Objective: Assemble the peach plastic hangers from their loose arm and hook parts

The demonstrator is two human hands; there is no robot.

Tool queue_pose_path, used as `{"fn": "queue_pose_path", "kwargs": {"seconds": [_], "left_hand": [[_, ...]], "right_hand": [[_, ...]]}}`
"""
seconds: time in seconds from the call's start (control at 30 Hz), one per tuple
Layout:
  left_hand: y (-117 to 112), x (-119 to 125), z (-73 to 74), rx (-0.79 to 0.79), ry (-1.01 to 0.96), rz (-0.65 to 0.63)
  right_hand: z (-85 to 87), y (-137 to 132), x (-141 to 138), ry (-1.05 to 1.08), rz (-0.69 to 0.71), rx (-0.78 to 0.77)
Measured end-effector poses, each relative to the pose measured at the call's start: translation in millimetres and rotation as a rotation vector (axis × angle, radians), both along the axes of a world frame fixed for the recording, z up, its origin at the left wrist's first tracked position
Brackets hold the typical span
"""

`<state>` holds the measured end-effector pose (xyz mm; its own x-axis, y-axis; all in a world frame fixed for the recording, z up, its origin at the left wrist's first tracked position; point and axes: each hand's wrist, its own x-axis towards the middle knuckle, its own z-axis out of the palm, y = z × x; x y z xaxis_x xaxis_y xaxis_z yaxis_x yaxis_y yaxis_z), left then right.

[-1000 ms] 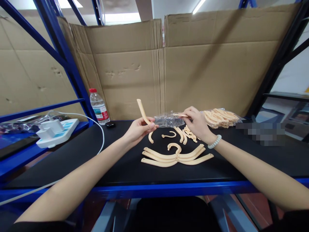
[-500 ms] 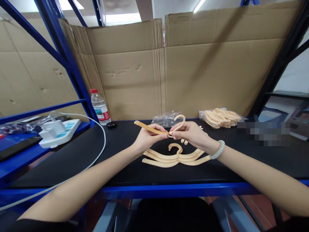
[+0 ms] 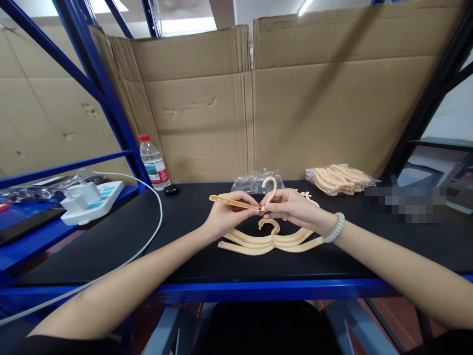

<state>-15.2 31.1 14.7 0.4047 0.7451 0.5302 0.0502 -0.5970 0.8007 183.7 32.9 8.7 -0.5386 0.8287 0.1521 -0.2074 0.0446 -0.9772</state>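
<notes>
Between my hands, above the black tabletop, are two cream-coloured plastic hanger parts meeting at their ends. My left hand (image 3: pixel 231 213) is closed on a long hanger arm (image 3: pixel 229 200) that points out to the left. My right hand (image 3: pixel 290 206) pinches a hanger hook (image 3: pixel 272 186), whose curve stands up above the fingers. The joint between the parts is mostly covered by fingertips. Just below my hands lie several cream hangers (image 3: pixel 254 250) stacked flat, with a hook toward the back. More loose cream pieces (image 3: pixel 310 198) are partly hidden behind my right hand.
A clear plastic bag (image 3: pixel 254 181) lies behind my hands. Bagged hanger parts (image 3: pixel 338 178) sit at the back right. At left are a water bottle (image 3: pixel 153 165), a small black object (image 3: pixel 171 190), a power strip (image 3: pixel 94 202) and a white cable (image 3: pixel 160 217). Cardboard (image 3: pixel 195 113) walls the back.
The hook has turned more upright and shifted slightly left. The hanger arm has rolled, its holed side now showing, and its outer end sits slightly lower. Both hands remain closed together.
</notes>
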Motion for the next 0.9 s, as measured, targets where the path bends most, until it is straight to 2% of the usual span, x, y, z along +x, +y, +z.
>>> {"fn": "queue_pose_path", "kwargs": {"seconds": [0.2, 0.57, 0.77, 0.9], "left_hand": [[-2, 3, -4.3, -0.027, -0.047, 0.015], [-3, 5, -8.7, -0.130, -0.107, 0.049], [-7, 6, -6.4, -0.214, -0.105, 0.074], [-9, 6, -3.0, -0.204, -0.117, 0.099]], "right_hand": [[-1.2, -2, -3, 0.007, -0.029, -0.030], [-4.0, -8, -12, 0.022, -0.152, 0.080], [-4.8, -11, -16, 0.046, -0.204, 0.107], [-3.1, -16, -19, 0.081, -0.254, 0.119]]}}
